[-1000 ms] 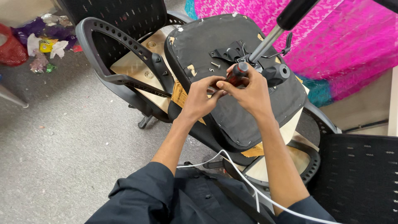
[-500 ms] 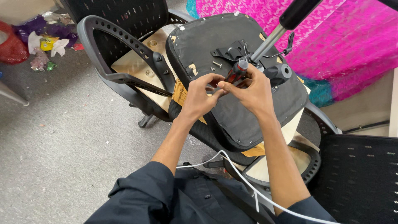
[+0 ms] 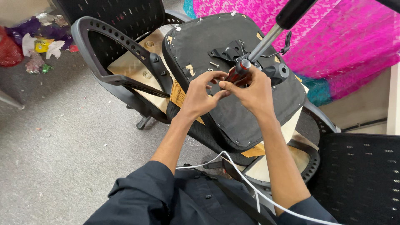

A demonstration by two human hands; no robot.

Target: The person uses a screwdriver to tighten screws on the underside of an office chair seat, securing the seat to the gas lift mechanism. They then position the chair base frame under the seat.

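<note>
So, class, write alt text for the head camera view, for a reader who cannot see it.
A person's left hand and right hand meet over the underside of an upturned black chair seat, the right hand gripping a red-handled screwdriver near the black metal mechanism plate. The seat rests on other chair parts on a grey carpet, with bright pink cloth behind.

A furniture workshop or repair room: office chairs (image 3: pixel 125 62) lie dismantled on a grey carpet (image 3: pixel 62 166), one seat (image 3: pixel 233 83) upturned with its mechanism bared, scrap (image 3: pixel 37 46) piled in the corner, pink cloth (image 3: pixel 346 37) beside.
</note>
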